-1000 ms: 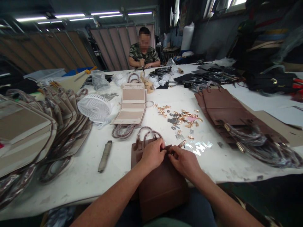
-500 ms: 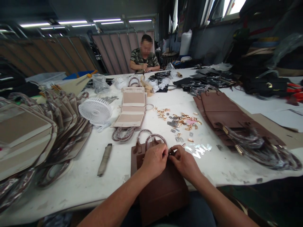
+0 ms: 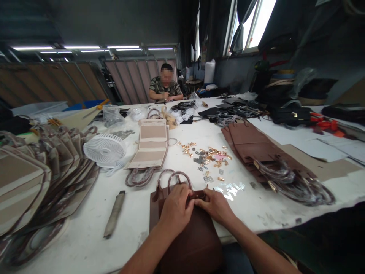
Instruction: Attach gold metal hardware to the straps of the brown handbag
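Observation:
A brown handbag (image 3: 189,243) leans over the table's front edge toward me, with its two wrapped handles (image 3: 180,176) standing up at the far end. My left hand (image 3: 177,207) is closed at the bag's upper edge, its thumb and fingertips pinching a short brown leather strap (image 3: 199,194). From the other side, my right hand (image 3: 216,205) pinches the same strap near its right end. A small shiny spot shows on the strap between the hands. The fingers partly hide what lies under them.
Gold clasps (image 3: 212,155) and flat metal plates (image 3: 229,190) lie scattered beyond my hands. Brown bag panels (image 3: 256,146) are stacked at right, beige-lined ones (image 3: 21,186) at left. A white fan (image 3: 105,149), a folded umbrella (image 3: 114,215) and another bag (image 3: 149,142) stand between. A person (image 3: 165,85) sits opposite.
The camera has tilted up and turned slightly right. My hands have shifted their grip, and the brown strap now shows between them; my right hand has drawn slightly away from the left.

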A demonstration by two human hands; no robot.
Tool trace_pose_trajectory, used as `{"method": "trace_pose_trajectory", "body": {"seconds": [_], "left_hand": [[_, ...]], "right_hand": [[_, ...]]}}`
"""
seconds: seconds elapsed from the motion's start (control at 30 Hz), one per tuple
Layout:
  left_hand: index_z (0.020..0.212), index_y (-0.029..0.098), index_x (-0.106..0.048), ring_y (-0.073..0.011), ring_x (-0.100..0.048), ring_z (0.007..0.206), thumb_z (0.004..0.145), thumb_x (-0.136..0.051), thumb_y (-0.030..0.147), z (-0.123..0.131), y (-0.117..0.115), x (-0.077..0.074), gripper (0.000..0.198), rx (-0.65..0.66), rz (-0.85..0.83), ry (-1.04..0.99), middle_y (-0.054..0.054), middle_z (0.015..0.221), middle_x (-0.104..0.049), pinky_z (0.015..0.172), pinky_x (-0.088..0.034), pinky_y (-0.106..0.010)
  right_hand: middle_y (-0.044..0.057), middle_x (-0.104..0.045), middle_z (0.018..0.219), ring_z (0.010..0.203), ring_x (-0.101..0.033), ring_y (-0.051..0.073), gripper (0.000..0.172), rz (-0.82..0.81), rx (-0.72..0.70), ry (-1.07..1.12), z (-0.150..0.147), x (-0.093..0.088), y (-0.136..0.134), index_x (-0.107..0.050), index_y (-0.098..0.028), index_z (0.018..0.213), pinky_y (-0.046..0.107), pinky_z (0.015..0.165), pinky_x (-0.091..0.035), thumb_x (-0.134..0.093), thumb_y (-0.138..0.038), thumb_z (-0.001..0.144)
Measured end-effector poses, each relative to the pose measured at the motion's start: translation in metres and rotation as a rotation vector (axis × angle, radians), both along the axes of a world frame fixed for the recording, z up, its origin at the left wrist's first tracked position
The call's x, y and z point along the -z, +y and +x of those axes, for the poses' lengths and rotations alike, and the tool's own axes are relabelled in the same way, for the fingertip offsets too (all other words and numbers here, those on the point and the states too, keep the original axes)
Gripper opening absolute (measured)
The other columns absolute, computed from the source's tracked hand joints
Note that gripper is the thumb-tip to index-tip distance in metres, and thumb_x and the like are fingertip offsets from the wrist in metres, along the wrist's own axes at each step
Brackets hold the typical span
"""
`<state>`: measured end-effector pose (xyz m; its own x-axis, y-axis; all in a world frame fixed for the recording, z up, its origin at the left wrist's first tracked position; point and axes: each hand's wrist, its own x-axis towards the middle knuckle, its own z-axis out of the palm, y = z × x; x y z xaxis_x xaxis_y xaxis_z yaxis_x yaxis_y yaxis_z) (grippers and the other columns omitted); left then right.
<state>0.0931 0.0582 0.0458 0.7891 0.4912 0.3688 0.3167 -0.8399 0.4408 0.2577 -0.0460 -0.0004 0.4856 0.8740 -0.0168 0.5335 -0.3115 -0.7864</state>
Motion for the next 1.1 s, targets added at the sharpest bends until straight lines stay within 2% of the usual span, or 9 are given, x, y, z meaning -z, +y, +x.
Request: {"method": "trace_pose_trajectory", "body": {"seconds": [0.13,0.2,0.3,0.37,0.5,0.67,0.8,0.97,1.1], "left_hand": [[0.129,0.019,-0.056,-0.0289,-0.049,0.132,0.095,-0.061,0.017,-0.039,-0.015,0.024,0.034,-0.074,0.255,-0.167,-0.012,0.14,-0.054,0.11,-0.044,-0.05],[0.134,0.017,-0.053,-0.028,-0.052,0.13,0.096,-0.058,0.017,-0.061,-0.021,0.039,0.039,-0.089,0.306,-0.178,-0.013,0.138,-0.056,0.106,-0.049,-0.047],[0.125,0.019,-0.059,-0.026,-0.058,0.122,0.094,-0.058,0.017,-0.084,-0.024,0.059,0.031,0.018,0.37,-0.144,-0.01,0.125,-0.064,0.101,-0.054,-0.043],[0.115,0.021,-0.061,-0.0249,-0.063,0.114,0.092,-0.059,0.017,-0.088,-0.023,0.066,0.023,0.081,0.394,-0.115,-0.007,0.115,-0.068,0.1,-0.055,-0.044],[0.108,0.021,-0.061,-0.0248,-0.066,0.105,0.09,-0.058,0.016,-0.085,-0.02,0.068,0.019,0.072,0.406,-0.12,-0.007,0.109,-0.069,0.098,-0.056,-0.049],[0.103,0.021,-0.062,-0.0253,-0.068,0.098,0.089,-0.056,0.014,-0.086,-0.016,0.071,0.017,0.064,0.393,-0.185,-0.006,0.103,-0.07,0.095,-0.058,-0.054],[0.105,0.024,-0.063,-0.0246,-0.068,0.101,0.087,-0.061,0.015,-0.091,-0.011,0.086,0.02,0.087,0.311,-0.201,-0.004,0.105,-0.07,0.099,-0.058,-0.054],[0.1,0.025,-0.066,-0.023,-0.068,0.103,0.086,-0.061,0.016,-0.09,-0.011,0.103,0.017,0.054,0.233,-0.28,-0.002,0.105,-0.071,0.105,-0.055,-0.05],[0.094,0.024,-0.065,-0.0214,-0.068,0.103,0.086,-0.059,0.012,-0.087,-0.015,0.109,0.016,-0.002,0.182,-0.324,0.0,0.103,-0.071,0.11,-0.051,-0.048]], "right_hand": [[-0.006,-0.064,0.068,0.065,-0.06,0.016,0.018,-0.001,0.05,-0.037,-0.008,0.007,0.003,-0.077,-0.028,0.095,0.025,0.059,-0.033,-0.085,-0.038,0.083],[-0.006,-0.065,0.07,0.068,-0.062,0.017,0.028,0.023,0.093,-0.044,-0.011,0.011,0.004,-0.077,-0.031,0.108,0.026,0.063,-0.036,-0.086,-0.039,0.083],[-0.005,-0.064,0.068,0.067,-0.062,0.018,0.035,0.107,0.112,0.025,-0.011,0.017,0.002,-0.074,-0.029,0.12,0.027,0.065,-0.04,-0.078,-0.042,0.088],[-0.003,-0.064,0.07,0.064,-0.06,0.018,0.032,0.178,0.079,0.126,-0.007,0.017,-0.002,-0.076,-0.026,0.115,0.027,0.063,-0.042,-0.068,-0.048,0.093],[0.001,-0.067,0.081,0.058,-0.057,0.017,0.044,0.25,0.017,0.273,0.002,0.001,-0.01,-0.076,-0.021,0.103,0.027,0.056,-0.044,-0.054,-0.06,0.1],[0.0,-0.062,0.067,0.06,-0.056,0.018,0.051,0.24,0.078,0.139,0.021,-0.023,-0.005,-0.075,-0.02,0.083,0.026,0.059,-0.044,-0.056,-0.065,0.097],[0.0,-0.06,0.063,0.062,-0.06,0.019,0.055,0.137,0.13,-0.098,0.045,-0.028,0.018,-0.073,-0.02,0.082,0.026,0.059,-0.044,-0.045,-0.064,0.101],[-0.001,-0.067,0.076,0.07,-0.062,0.018,0.031,-0.014,0.109,-0.364,0.073,-0.027,0.067,-0.076,-0.024,0.105,0.027,0.065,-0.043,-0.057,-0.047,0.097],[0.001,-0.073,0.105,0.091,-0.066,0.021,0.027,-0.193,0.075,-0.5,0.085,-0.021,0.112,-0.075,-0.03,0.116,0.028,0.074,-0.045,-0.066,-0.037,0.092]]}}
